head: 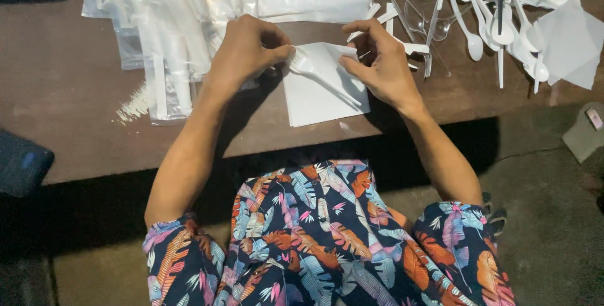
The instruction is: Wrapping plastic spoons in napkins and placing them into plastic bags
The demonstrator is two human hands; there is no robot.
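A white paper napkin (314, 95) lies on the brown table (69, 85) in front of me. A white plastic fork (318, 73) rests diagonally on it. My left hand (245, 51) pinches the napkin's upper left corner by the fork's head. My right hand (380, 60) grips the napkin's upper right edge, folding it over the fork. Both hands touch the napkin.
A heap of clear plastic bags (170, 22) lies at the back left. Several white plastic spoons and forks (503, 16) are scattered at the back right, beside loose napkins (572, 45). A dark object (19, 161) sits at the left edge. The floor (553, 205) is grey concrete.
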